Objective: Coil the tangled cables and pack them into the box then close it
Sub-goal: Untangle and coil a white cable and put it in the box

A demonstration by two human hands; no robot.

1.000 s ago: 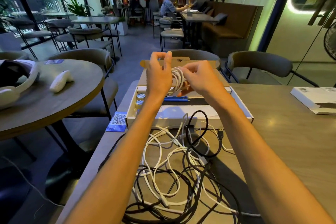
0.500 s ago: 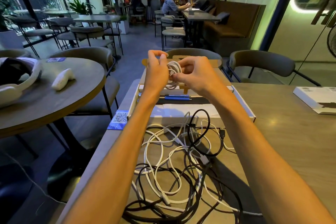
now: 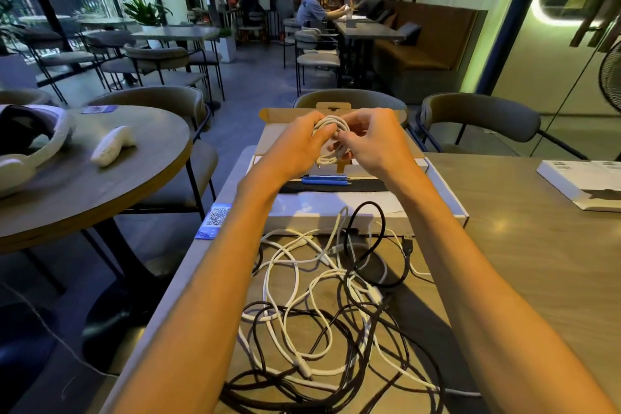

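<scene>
A small coil of white cable [image 3: 331, 126] hangs above the open box [image 3: 447, 190], held between both hands. My left hand [image 3: 295, 148] grips its left side with curled fingers. My right hand [image 3: 373, 141] pinches the coil's right side, its plug end pointing down. The box is white with a brown cardboard lid [image 3: 289, 114] standing open at the back; a blue pen [image 3: 324, 179] and a dark strip lie inside. On the table in front of the box lies a tangle of white and black cables [image 3: 336, 306].
A second white box [image 3: 578, 183] lies at the table's right. A blue QR card [image 3: 215, 220] sits at the left edge. The round table to the left carries a headset [image 3: 30, 145] and a white controller [image 3: 112, 145]. Chairs stand behind the box.
Both hands have kept turning the white coil above the box; the right hand's fingers shifted from covering the coil to pinching its side. The tangle has not moved.
</scene>
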